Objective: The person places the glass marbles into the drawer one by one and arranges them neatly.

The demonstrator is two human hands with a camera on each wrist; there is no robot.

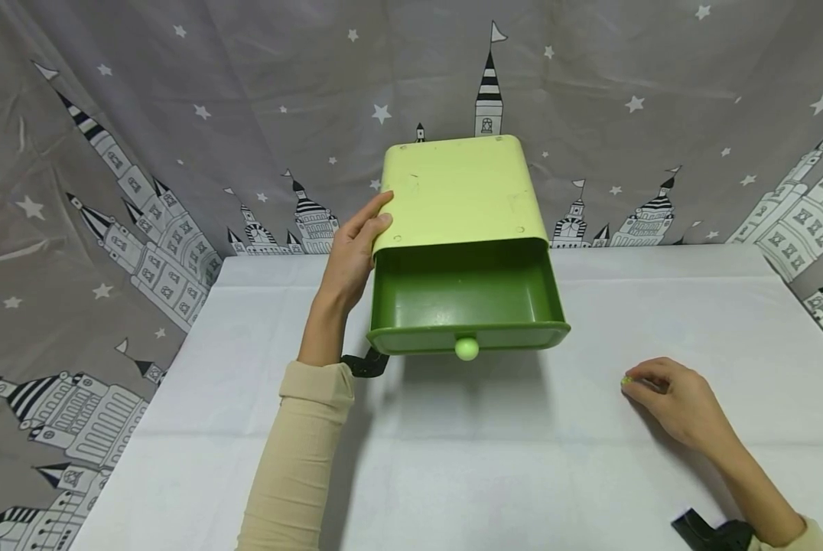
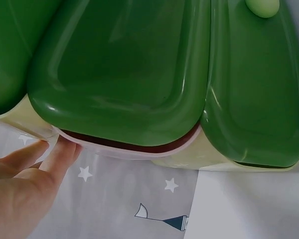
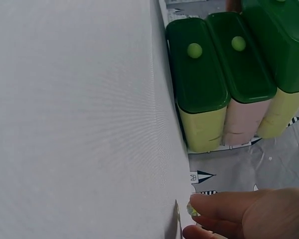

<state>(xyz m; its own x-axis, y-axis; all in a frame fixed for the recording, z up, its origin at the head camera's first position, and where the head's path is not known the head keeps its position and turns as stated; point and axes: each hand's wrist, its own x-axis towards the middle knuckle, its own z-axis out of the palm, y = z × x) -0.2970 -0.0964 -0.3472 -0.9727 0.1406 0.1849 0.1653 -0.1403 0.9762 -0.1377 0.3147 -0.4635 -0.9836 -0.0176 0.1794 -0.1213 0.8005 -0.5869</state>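
Note:
A pale green cabinet [image 1: 456, 187] stands at the back of the white table, its dark green top drawer [image 1: 463, 295] pulled out and empty, a round knob [image 1: 466, 348] on its front. My left hand [image 1: 352, 249] rests with straight fingers against the cabinet's left side; in the left wrist view the fingers [image 2: 55, 159] touch the pale casing under the drawer [image 2: 124, 69]. My right hand [image 1: 666, 394] lies on the table to the right and pinches a small yellow-green object [image 1: 627, 379], which also shows at the fingertips [image 3: 192, 209]. Two lower drawers [image 3: 197, 64] are closed.
The table [image 1: 453, 459] is covered with a white cloth. A grey curtain [image 1: 143, 153] printed with castles and stars hangs behind it and down its left side. Black wrist straps [image 1: 710, 532] sit on both arms.

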